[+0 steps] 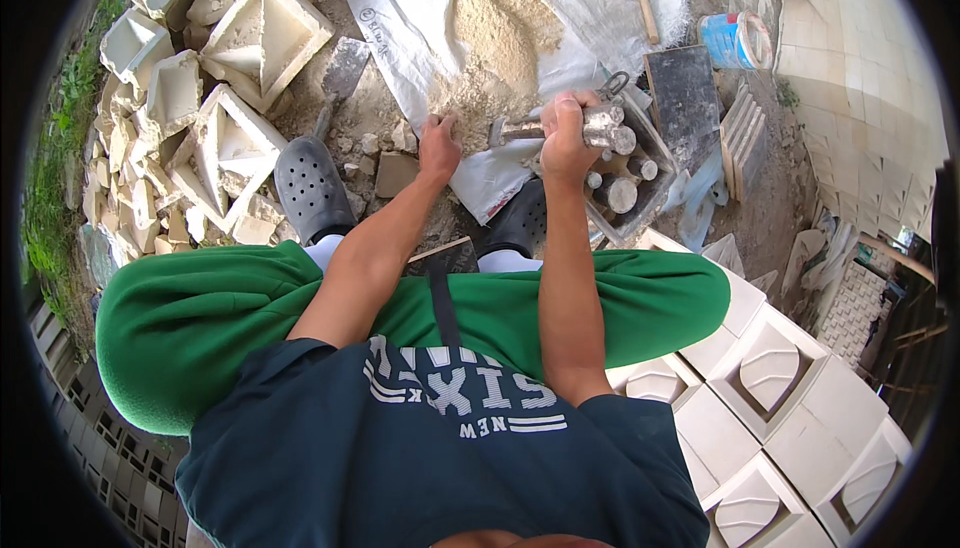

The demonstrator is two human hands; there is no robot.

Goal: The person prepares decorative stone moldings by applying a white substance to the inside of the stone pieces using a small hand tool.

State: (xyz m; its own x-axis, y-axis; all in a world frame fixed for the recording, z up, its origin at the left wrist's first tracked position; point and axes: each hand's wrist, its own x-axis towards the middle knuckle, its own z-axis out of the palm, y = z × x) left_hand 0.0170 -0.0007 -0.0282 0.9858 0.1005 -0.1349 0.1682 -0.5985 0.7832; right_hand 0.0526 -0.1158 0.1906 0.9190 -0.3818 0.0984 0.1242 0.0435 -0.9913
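Observation:
My right hand (568, 136) is closed around a dusty grey tool (518, 131) with a thick cylindrical body and a flat left end. It is above the left side of a metal box (655, 193) holding several dusty cylinders (617, 194). Low at the edge of a white woven sheet (395, 38), my left hand (440, 148) has its fingers curled together; what they hold, if anything, is hidden. Beyond both hands, a heap of crumbly beige powder (500, 38) lies on the sheet.
Broken cream-coloured moulded blocks (265, 43) pile up at the left, with a trowel (345, 68) beside them. At the right are a dark board (684, 93), a blue-and-white bucket (738, 41) and stacked slabs (742, 138). Patterned cream blocks (770, 368) stand at the lower right.

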